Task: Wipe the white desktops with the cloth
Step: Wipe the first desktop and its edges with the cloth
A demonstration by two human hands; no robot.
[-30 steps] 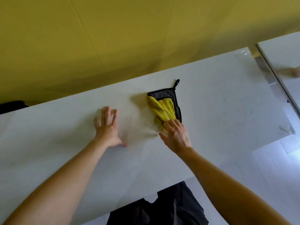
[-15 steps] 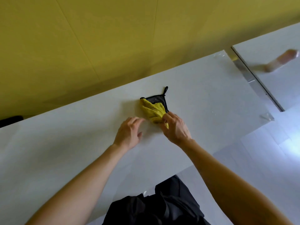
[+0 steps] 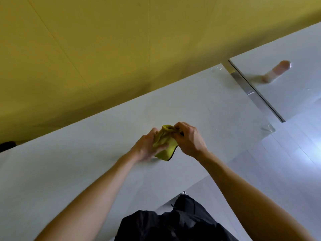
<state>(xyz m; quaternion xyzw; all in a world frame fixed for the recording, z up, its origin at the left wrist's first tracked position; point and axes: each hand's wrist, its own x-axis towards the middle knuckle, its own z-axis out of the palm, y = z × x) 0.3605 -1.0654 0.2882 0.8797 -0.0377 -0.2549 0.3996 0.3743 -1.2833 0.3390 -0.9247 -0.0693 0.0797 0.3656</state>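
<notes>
While both hands bunch the cloth (image 3: 165, 145) just above the desktop (image 3: 86, 162), the right hand (image 3: 188, 139) pinches its upper fold and the left hand (image 3: 147, 146) curls around its side, probably to refold it for wiping.

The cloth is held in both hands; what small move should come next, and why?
Probably spread the cloth flat on the white desktop: the left hand and right hand grip it bunched up between them, so little of it could wipe.
</notes>
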